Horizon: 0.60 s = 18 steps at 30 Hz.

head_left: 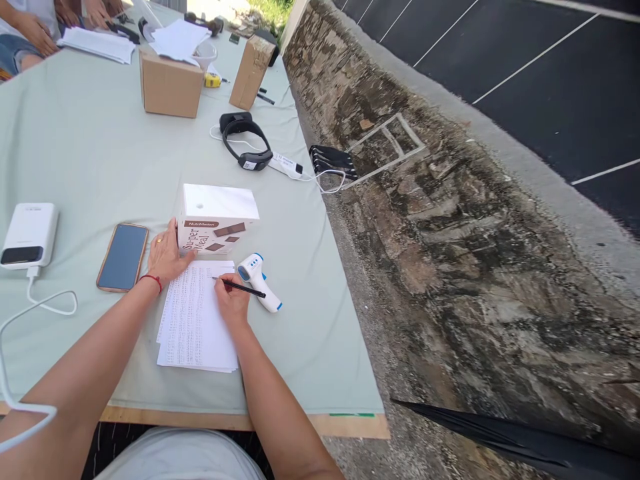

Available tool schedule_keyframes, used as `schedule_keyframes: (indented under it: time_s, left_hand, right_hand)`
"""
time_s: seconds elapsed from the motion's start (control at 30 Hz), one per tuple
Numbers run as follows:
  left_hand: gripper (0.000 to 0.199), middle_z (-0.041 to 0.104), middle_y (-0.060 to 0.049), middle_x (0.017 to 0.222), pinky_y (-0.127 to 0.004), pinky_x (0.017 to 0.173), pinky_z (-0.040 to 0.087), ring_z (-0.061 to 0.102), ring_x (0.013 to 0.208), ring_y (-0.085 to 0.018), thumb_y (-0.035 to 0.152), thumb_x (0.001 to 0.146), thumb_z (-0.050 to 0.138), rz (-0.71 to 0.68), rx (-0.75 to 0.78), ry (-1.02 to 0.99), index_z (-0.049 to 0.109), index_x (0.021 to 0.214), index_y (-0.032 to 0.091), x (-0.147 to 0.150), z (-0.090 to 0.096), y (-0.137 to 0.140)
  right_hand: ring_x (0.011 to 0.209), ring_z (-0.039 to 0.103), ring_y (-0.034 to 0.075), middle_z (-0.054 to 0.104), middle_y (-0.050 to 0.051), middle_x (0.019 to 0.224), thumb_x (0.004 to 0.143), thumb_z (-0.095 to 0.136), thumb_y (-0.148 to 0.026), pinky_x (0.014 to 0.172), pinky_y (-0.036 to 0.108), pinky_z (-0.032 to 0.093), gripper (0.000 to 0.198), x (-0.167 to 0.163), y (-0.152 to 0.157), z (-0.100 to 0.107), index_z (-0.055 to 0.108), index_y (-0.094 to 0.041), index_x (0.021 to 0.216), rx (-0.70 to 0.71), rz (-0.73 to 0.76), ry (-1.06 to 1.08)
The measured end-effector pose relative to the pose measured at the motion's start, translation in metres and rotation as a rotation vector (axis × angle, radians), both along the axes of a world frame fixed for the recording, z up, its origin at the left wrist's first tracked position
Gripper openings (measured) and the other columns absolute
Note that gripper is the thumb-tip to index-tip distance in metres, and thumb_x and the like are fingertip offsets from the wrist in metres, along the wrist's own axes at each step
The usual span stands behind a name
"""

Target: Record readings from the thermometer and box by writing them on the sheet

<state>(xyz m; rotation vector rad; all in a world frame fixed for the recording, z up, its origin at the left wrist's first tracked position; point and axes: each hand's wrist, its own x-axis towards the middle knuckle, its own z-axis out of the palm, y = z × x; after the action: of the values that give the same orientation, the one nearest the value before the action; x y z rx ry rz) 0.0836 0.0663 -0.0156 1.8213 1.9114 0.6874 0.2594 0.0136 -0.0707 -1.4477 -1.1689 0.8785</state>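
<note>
In the head view, my right hand (233, 300) grips a black pen (245, 289), its writing end near the top right of a stack of papers (197, 320) covered in rows of small print. My left hand (169, 255) is closed around the lower left corner of a white and brown "Super Meal" box (220, 220), thumb along its front and fingers on its side. That box stands just beyond the top edge of the papers. Close to the right of my right hand lies a white and blue infrared thermometer (261, 283).
Left of my hands are a smartphone (123, 257) and a white power bank (31, 235) with a cable. Farther off sit a black headset (246, 143), a cardboard box (171, 83) and a narrower carton (251, 72). Other people's hands (37, 33) show at top left. A stone wall (425, 233) runs along the right.
</note>
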Motion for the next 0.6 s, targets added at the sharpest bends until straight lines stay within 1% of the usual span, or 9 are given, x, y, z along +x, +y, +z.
schedule_keyframes:
  time_s: [0.1,0.23,0.3,0.47,0.6]
  left_hand:
    - [0.087,0.055,-0.016,0.147,-0.056,0.115,0.032,0.043,0.141,-0.037,0.048,0.085,0.057,0.0,0.012,-0.011,0.02,0.158,0.016,-0.0011,-0.0006,0.0006]
    - [0.088,0.054,-0.016,0.149,-0.054,0.118,0.029,0.045,0.14,-0.034,0.051,0.088,0.052,-0.022,0.033,-0.011,0.016,0.159,0.014,-0.0021,-0.0037,0.0017]
    - [0.088,0.055,-0.016,0.148,-0.053,0.118,0.028,0.045,0.14,-0.034,0.051,0.089,0.05,-0.025,0.033,-0.009,0.015,0.16,0.013,-0.0025,-0.0055,0.0021]
    - [0.084,0.056,-0.015,0.147,-0.054,0.117,0.029,0.045,0.139,-0.034,0.052,0.09,0.049,-0.028,0.059,-0.005,0.017,0.159,0.016,-0.004,-0.0088,0.0021]
    - [0.081,0.057,-0.016,0.146,-0.054,0.115,0.032,0.047,0.137,-0.035,0.051,0.091,0.047,-0.022,0.061,-0.006,0.02,0.158,0.015,-0.005,-0.0096,0.0023]
  right_hand:
    - [0.063,0.054,0.016,0.061,-0.001,0.065,0.073,0.055,-0.037,0.063,0.03,0.047,0.016,-0.0002,-0.0007,-0.0003,0.06,-0.021,0.073,0.008,-0.006,-0.01]
    - [0.063,0.053,0.015,0.06,-0.001,0.066,0.077,0.054,-0.036,0.063,0.028,0.047,0.016,0.0,-0.0021,0.0004,0.06,-0.021,0.074,0.044,-0.013,0.0]
    - [0.065,0.055,0.015,0.062,-0.001,0.07,0.079,0.054,-0.037,0.065,0.029,0.049,0.017,0.0012,-0.0025,0.0001,0.061,-0.021,0.077,0.075,-0.018,0.003]
    - [0.083,0.064,0.019,0.07,0.005,0.088,0.089,0.052,-0.041,0.081,0.035,0.054,0.025,0.0064,-0.0042,-0.0038,0.066,-0.021,0.095,0.192,0.016,-0.083]
    - [0.078,0.065,0.019,0.069,0.004,0.082,0.097,0.044,-0.041,0.079,0.035,0.055,0.03,0.007,-0.0062,-0.0081,0.066,-0.022,0.104,0.265,0.034,-0.223]
